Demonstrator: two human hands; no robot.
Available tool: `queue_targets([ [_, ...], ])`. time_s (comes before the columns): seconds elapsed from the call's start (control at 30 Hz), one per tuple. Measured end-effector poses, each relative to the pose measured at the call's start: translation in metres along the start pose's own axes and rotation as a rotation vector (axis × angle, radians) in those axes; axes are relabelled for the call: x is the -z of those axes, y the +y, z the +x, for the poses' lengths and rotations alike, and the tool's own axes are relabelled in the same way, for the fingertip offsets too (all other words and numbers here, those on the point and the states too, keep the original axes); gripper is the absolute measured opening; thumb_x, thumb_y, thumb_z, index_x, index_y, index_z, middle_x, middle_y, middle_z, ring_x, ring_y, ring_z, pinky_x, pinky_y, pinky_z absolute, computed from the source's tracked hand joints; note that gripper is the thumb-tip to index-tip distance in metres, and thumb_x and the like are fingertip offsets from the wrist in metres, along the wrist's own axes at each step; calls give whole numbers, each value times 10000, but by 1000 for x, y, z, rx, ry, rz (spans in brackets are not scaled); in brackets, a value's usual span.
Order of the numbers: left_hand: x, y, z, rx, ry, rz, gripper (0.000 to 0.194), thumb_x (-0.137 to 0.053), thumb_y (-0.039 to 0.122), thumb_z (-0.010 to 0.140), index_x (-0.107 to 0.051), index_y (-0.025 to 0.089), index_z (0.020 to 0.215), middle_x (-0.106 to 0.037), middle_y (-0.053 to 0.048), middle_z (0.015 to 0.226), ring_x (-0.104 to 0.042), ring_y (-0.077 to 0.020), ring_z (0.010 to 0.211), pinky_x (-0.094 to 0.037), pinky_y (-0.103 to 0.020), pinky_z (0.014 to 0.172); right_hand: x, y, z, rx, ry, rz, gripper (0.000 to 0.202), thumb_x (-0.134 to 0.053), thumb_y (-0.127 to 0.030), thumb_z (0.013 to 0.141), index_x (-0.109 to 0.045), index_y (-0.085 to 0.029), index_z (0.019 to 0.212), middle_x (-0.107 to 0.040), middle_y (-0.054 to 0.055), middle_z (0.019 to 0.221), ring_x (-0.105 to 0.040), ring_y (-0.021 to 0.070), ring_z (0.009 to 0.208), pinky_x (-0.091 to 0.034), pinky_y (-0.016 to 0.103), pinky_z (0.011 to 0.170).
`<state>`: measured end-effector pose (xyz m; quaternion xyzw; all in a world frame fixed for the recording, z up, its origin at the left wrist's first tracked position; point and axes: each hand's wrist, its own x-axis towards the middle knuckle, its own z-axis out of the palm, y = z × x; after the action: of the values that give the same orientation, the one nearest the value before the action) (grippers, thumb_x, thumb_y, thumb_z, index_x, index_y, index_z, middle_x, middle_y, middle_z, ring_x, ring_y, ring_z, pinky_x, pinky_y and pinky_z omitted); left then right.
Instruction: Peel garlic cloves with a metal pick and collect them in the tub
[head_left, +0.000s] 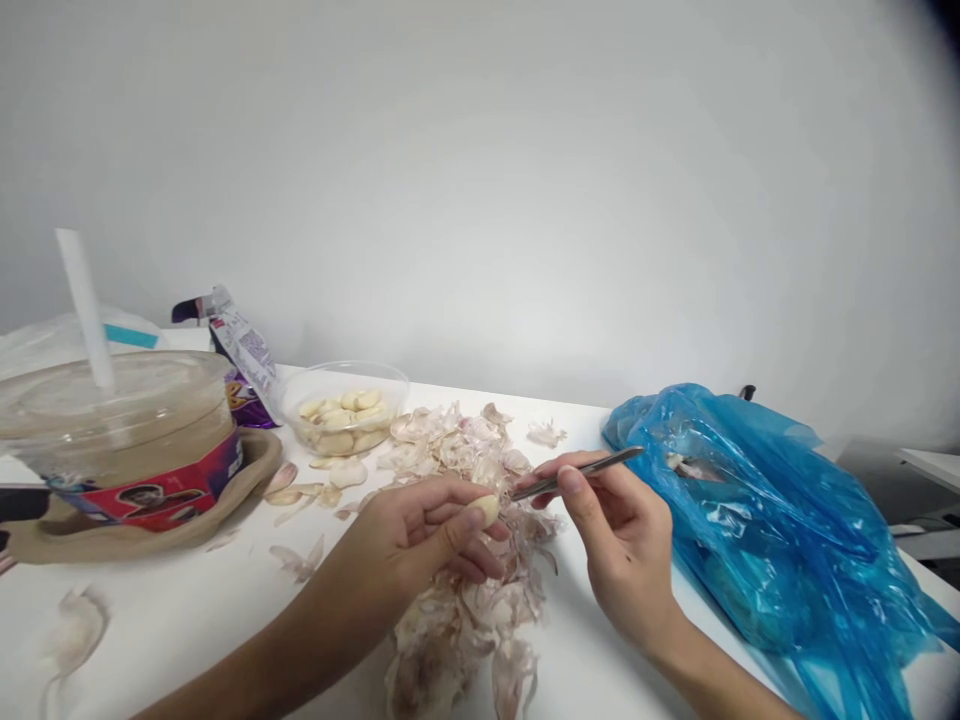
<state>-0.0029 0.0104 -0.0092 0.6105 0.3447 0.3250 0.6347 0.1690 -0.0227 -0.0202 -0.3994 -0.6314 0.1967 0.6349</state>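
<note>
Clove [489, 509] sits pinched in my left hand [431, 532], above the skins [466, 448]; my right hand [626, 545] grips the blade [609, 463], tip near the clove — hands close, but apart. Best, I think, to hold the clove firmly, make strokes shallow, and angle the edge away from my left hand.

Soft, even light; glints on the blue bag [780, 530]; dark top-right corner

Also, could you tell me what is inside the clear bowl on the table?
The clear bowl holds a pile of pale, peeled garlic cloves. The upper ones show plainly; cloves deeper in the middle, and most of the bowl's floor, are covered.
</note>
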Motion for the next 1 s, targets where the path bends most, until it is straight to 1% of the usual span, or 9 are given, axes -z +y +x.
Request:
queue_targets([
  [0.1, 2, -5, 2, -23, 13, -14, 190, -556, 328, 828, -647, 175, 893, -716, -10, 720, -681, -165, 685, -536, -256, 648, 0, 0, 1, 9, 17, -2, 151, -515, -240, 878, -642, -173, 834, -700, 41, 768, -645, 132, 660, -547, 249, 581],
  [0.23, 3, -9, 3, -35, 39, -32, 189, -568, 325, 824, -643, 186, 929, -723, -1, 720, -666, -140, 666, -518, -225, 636, 0, 1, 1, 27, 29, -26, 156, -511, -239, 878, -642, -168, 831, -696, 49, 771, -645, 141, 655, -547, 265, 572],
  [0.47, 5, -11, 3, -15, 52, -18, 269, -591, 345, 803, -620, 180, 1012, -720, -16, 694, -662, -162, 709, -513, -257, 670, 2, 6, -3, 100, 8, -106, 126, -517, -200, 868, -641, -177, 864, -697, 52, 795, -650, 158, 687, -540, 300, 610],
  [0.63, 4, -11, 4, -30, 49, -5, 260, -620, 340, 775, -636, 171, 970, -714, -26, 706, -656, -172, 709, -507, -266, 650, 3, 8, -4, 125, -8, -145, 120, -526, -183, 859, -646, -179, 864, -690, 50, 788, -647, 170, 710, -530, 320, 642],
  [0.73, 4, -6, 4, 6, 55, -2, 261, -644, 343, 752, -641, 166, 944, -718, -30, 729, -653, -169, 706, -502, -260, 646, 3, 8, -4, 125, -7, -132, 120, -524, -173, 859, -643, -186, 872, -691, 45, 800, -648, 164, 710, -526, 310, 639],
  [0.87, 2, -1, 2, 19, 40, 8, 253, -643, 347, 751, -649, 169, 931, -701, -7, 667, -638, -158, 694, -487, -248, 649, 3, 5, -4, 118, -38, -113, 118, -520, -167, 860, -637, -183, 866, -692, 43, 790, -657, 162, 712, -530, 296, 640],
  [1.0, 0, -1, 0, -3, 106, 1, 246, -645, 346, 740, -662, 166, 907, -679, 1, 609, -620, -158, 650, -480, -263, 643, 3, 0, -5, 111, -100, -87, 112, -524, -171, 859, -631, -177, 827, -693, 46, 766, -664, 156, 672, -540, 280, 619],
])
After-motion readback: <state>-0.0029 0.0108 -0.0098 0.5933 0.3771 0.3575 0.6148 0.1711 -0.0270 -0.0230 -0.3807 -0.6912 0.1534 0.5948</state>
